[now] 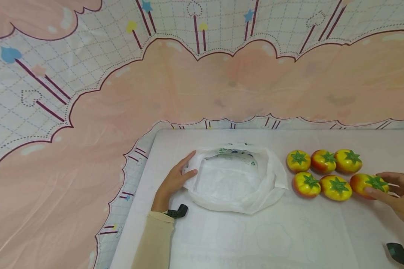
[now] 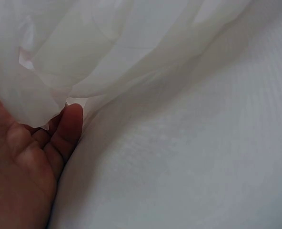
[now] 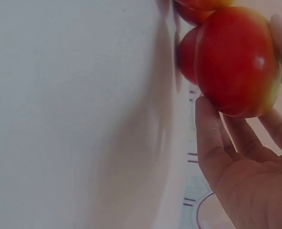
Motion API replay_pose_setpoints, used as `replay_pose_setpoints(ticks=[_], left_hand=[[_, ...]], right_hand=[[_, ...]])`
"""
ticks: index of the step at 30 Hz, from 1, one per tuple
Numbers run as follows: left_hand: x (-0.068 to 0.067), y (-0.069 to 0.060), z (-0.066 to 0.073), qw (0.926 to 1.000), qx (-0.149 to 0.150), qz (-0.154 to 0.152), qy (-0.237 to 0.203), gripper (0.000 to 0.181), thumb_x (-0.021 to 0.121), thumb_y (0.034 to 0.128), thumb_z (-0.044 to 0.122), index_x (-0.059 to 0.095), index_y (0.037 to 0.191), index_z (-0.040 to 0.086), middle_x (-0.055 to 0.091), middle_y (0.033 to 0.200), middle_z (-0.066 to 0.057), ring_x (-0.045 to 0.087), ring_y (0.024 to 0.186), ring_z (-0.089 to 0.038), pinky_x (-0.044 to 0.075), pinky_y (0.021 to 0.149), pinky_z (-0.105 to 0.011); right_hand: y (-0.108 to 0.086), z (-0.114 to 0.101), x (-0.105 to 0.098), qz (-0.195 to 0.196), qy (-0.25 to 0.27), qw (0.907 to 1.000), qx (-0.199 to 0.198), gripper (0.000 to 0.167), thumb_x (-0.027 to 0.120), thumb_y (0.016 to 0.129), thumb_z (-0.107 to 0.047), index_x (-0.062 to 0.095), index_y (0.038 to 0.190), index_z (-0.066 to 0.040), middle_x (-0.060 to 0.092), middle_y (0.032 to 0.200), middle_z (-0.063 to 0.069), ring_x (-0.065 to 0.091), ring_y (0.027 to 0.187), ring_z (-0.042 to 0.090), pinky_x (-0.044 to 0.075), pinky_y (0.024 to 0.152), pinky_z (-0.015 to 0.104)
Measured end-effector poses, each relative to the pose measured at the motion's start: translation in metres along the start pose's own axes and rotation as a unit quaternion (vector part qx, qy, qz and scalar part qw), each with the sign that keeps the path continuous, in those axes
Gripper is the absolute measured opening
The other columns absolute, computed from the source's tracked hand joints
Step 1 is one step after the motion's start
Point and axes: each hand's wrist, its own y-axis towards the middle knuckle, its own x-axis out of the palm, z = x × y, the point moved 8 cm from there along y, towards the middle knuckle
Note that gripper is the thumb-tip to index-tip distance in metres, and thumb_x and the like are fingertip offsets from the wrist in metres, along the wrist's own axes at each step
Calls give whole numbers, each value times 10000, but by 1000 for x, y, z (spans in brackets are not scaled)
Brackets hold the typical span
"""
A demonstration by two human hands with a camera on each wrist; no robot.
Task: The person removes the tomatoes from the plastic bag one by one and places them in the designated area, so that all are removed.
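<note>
A white plastic bag (image 1: 229,186) lies on the table with its mouth spread wide, some green print showing inside the far rim. My left hand (image 1: 176,177) holds the bag's left edge between thumb and fingers; the left wrist view shows thin plastic (image 2: 122,52) draped over the palm of that hand (image 2: 31,167). To the right, my right hand (image 1: 398,194) grips a yellow-red toy tomato (image 1: 360,183) with a green star-shaped top. Seen from the right wrist, the fingers (image 3: 210,126) curve about the red side of this tomato (image 3: 236,62).
Several similar toy tomatoes (image 1: 336,188) stand in two rows between the bag and my right hand. The white table (image 1: 272,239) ends at a back edge, where a pink patterned cloth (image 1: 222,89) hangs. Dark wrist devices (image 1: 177,211) sit near both wrists.
</note>
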Motion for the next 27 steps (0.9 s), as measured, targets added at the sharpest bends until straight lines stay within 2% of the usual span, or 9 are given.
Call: replay_pose_setpoints(ticks=[1,4,13,16,20,27], left_hand=[[0,0,0,10000,8,-1,6,687,685,970,390,352,1567,455,270,1687,95,181,1591,-236,144,1277,-579],[0,0,0,10000,2,3,18,686,686,969,391,354,1566,455,270,1687,93,182,1591,-238,143,1277,-579],[0,-1,0,10000,2,5,32,685,683,970,389,352,1566,457,269,1688,91,181,1591,-241,141,1276,-585],[0,-1,0,10000,15,-1,46,686,683,971,391,350,1568,455,268,1688,89,179,1592,-242,139,1276,-587],[0,-1,0,10000,6,6,61,687,684,968,400,351,1566,460,268,1688,90,179,1592,-242,135,1276,-590],[-1,-1,0,10000,42,-4,18,689,688,966,389,357,1566,452,271,1687,89,182,1591,-238,133,1278,-583]], right_hand=[[0,0,0,-63,-12,10000,58,645,613,1019,-320,339,1490,26,321,1458,340,271,1308,559,232,1159,717],[2,3,2,-245,-60,9994,245,766,603,1021,-354,241,1516,106,241,1516,399,249,1315,603,232,1122,755],[16,36,13,-557,-57,9976,417,877,610,981,-507,231,1564,28,220,1543,365,234,1350,599,257,1097,769],[20,43,15,-698,-30,9964,471,945,606,978,-523,164,1580,56,176,1584,381,200,1383,635,234,1090,791],[20,45,17,-796,-7,9957,477,966,599,979,-534,134,1596,46,140,1606,382,158,1411,647,226,1081,802],[20,40,18,-793,-6,9959,434,946,599,985,-519,150,1595,48,153,1607,380,177,1398,646,228,1076,806]])
